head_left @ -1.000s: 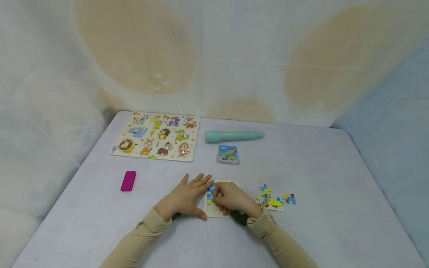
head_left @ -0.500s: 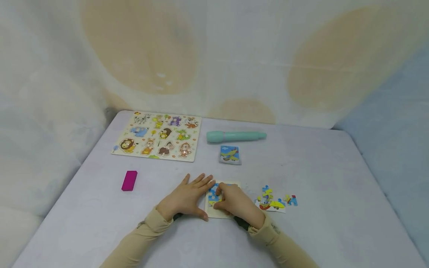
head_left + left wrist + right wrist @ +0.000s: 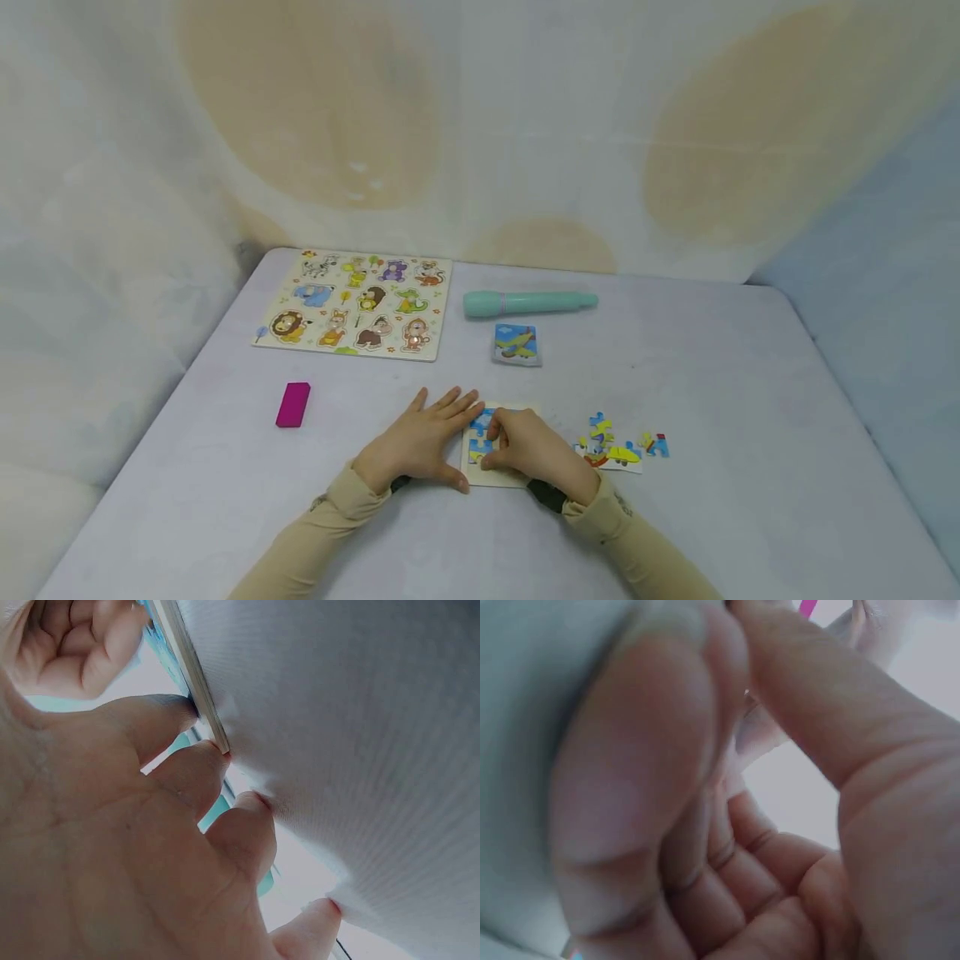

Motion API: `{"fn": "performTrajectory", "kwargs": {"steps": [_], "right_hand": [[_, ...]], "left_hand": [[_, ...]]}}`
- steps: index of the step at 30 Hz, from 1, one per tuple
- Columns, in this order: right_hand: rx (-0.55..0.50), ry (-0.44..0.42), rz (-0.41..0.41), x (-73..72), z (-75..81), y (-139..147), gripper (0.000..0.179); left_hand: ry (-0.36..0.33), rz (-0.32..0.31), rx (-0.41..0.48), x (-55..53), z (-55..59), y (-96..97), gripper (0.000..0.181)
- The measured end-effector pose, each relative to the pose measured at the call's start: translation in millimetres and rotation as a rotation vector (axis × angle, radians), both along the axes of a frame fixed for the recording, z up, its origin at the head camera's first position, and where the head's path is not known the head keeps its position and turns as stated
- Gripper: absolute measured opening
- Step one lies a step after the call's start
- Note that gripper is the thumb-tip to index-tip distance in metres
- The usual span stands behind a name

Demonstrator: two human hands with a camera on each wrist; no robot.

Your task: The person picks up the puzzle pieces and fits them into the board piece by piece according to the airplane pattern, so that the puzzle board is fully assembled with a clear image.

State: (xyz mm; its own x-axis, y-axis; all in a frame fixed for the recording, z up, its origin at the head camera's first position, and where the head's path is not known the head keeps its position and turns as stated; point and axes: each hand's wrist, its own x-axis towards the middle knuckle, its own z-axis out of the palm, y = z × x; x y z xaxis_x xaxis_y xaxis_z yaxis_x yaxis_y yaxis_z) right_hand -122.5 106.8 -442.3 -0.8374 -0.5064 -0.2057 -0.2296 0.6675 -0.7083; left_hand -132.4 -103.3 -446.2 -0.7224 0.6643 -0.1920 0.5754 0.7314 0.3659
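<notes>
My left hand lies spread at the left side of a small wooden puzzle board. Its fingertips touch the board's edge and the table, as the left wrist view of the board's side shows. Blue and yellow jigsaw pieces lie along the left part of the board. Over its middle, my right hand has thumb and index finger curled around a puzzle piece, which the hand mostly hides. In the right wrist view the fingers are curled and their tips run out of sight.
Several joined puzzle pieces lie right of the board, with a smaller cluster beside them. Farther back are a wrapped airplane puzzle, a mint-green tube and an animal puzzle board. A magenta block lies left.
The right hand has shifted slightly right over the board, uncovering more of the pieces at its left. The left hand stays spread at the board's edge.
</notes>
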Motion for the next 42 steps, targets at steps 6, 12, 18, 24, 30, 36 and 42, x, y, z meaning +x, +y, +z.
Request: {"fn": "performTrajectory", "kwargs": {"steps": [6, 12, 18, 24, 30, 36, 42], "right_hand": [[-0.041, 0.005, 0.018, -3.3, -4.3, 2, 0.025], [-0.095, -0.043, -0.012, -7.7, -7.5, 1, 0.021], [-0.096, -0.07, -0.075, -8.0, -5.4, 0, 0.018], [-0.007, 0.006, -0.071, -5.7, -2.4, -6, 0.013], [0.092, 0.104, -0.066, -7.1, -3.3, -2, 0.014], [-0.098, -0.068, -0.065, -20.1, 3.5, 44, 0.017], [-0.021, 0.074, -0.267, -15.2, 9.5, 118, 0.025]], "left_hand": [[0.001, 0.003, -0.009, -0.2, 0.5, 1.7, 0.111], [0.006, -0.002, -0.008, -0.4, 0.9, 1.5, 0.11], [0.005, 0.002, -0.005, -0.2, -0.1, 2.3, 0.11], [0.01, -0.008, -0.004, -2.0, -1.1, 1.8, 0.111], [0.013, -0.025, 0.01, -4.0, -0.6, 4.6, 0.11], [0.0, -0.004, -0.009, -3.5, -0.1, 3.4, 0.109], [-0.008, 0.0, 0.01, -1.8, 1.9, 1.8, 0.109]]}}
